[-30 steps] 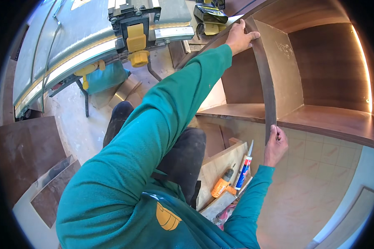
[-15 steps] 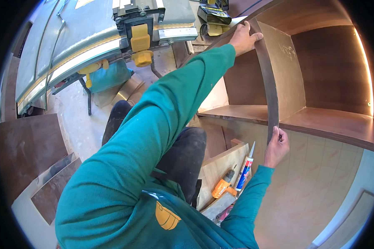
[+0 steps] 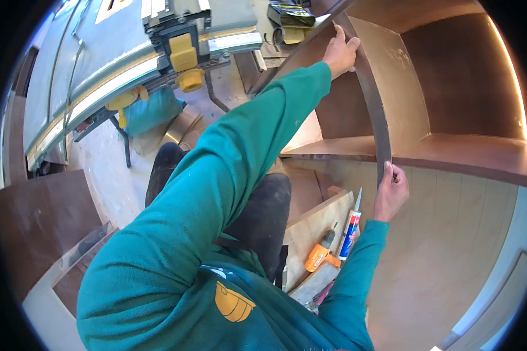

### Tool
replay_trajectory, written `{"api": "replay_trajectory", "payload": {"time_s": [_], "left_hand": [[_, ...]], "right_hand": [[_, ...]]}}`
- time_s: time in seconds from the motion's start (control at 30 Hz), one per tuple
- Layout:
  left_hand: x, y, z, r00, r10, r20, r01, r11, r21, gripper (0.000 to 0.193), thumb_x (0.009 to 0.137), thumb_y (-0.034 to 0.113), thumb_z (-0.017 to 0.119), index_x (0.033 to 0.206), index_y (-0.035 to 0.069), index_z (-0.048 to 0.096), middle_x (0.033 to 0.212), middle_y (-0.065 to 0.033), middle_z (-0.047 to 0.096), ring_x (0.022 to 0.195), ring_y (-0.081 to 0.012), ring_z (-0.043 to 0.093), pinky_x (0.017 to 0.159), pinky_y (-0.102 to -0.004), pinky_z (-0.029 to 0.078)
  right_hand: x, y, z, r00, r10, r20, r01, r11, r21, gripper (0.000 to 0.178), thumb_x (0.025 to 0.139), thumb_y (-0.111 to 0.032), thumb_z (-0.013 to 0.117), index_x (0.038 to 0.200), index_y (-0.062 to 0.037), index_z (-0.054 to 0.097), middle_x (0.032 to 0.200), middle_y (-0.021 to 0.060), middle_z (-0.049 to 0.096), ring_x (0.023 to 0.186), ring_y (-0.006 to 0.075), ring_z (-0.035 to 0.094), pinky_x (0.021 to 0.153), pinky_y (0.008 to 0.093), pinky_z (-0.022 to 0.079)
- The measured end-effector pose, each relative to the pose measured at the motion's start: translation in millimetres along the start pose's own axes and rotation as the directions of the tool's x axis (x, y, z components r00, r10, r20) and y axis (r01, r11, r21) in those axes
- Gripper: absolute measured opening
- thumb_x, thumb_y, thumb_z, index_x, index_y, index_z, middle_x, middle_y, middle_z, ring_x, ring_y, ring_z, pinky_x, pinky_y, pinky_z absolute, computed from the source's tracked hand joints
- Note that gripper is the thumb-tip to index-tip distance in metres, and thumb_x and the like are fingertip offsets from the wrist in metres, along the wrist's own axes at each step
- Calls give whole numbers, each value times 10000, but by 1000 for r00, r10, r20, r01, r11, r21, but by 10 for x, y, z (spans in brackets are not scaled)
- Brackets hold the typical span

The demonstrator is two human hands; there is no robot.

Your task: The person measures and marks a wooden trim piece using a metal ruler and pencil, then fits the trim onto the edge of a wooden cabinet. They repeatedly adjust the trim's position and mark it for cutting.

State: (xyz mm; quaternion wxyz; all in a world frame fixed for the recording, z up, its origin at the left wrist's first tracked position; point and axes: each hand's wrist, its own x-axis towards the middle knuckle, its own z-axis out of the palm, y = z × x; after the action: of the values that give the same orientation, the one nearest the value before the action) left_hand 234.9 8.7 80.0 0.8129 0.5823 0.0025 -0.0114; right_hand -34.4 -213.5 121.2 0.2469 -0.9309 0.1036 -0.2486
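Beside a grey metal table saw (image 3: 108, 50), the right hand (image 3: 391, 192) pinches a narrow dark-brown strip (image 3: 373, 96) along a brown wooden cabinet (image 3: 468, 153); the left hand (image 3: 339, 55), thumb spread, touches it higher.

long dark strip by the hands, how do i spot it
At upper right is a brown shelf unit with a lit line. The strip runs along the front edge of its upright divider, left hand near the top, right hand at the lower end. Unlike the broad panels around it, it is narrow and greyish.
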Motion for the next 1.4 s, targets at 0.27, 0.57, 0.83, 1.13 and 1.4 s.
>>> {"api": "replay_trajectory", "payload": {"time_s": [0.27,0.57,0.83,1.13,1.4], "left_hand": [[-868,-31,290,972,-43,233,25,997,78,1033,1030,280,652,1610,30,-165,1412,-269,467,921,-226,698,728,-360,662],[-1132,-204,599,973,-115,201,131,989,-67,1082,1019,315,676,1617,155,-212,1313,-243,517,878,-285,684,758,-391,657],[-1192,-208,669,972,-209,106,225,957,-180,859,995,369,698,1587,-12,204,1328,-226,565,903,-305,677,762,-394,659],[-1240,-200,797,969,-247,-15,236,940,-246,451,1008,305,700,1301,-32,636,1114,-108,685,701,-178,594,618,-349,622],[-1175,-237,733,973,-218,78,229,954,-193,607,996,382,691,1355,-90,560,1253,-165,610,975,-297,629,782,-415,661]], "right_hand": [[3,-125,-27,1000,-27,3,27,996,-82,219,954,-248,727,930,-31,739,853,121,707,815,281,652,759,409,514],[22,-150,-82,992,-128,-8,125,979,-164,227,933,-266,740,921,-40,727,859,140,697,833,333,631,776,457,501],[-8,-80,-269,993,-18,115,33,992,-123,238,904,-278,755,948,-44,751,895,159,717,857,353,618,783,466,502],[-38,-15,-221,995,-75,59,81,991,-105,217,904,-275,751,943,-62,749,895,152,714,831,353,619,746,468,503],[-39,45,-175,996,-46,75,54,992,-113,232,889,-289,772,934,-62,750,850,161,705,836,353,638,741,467,514]]}}
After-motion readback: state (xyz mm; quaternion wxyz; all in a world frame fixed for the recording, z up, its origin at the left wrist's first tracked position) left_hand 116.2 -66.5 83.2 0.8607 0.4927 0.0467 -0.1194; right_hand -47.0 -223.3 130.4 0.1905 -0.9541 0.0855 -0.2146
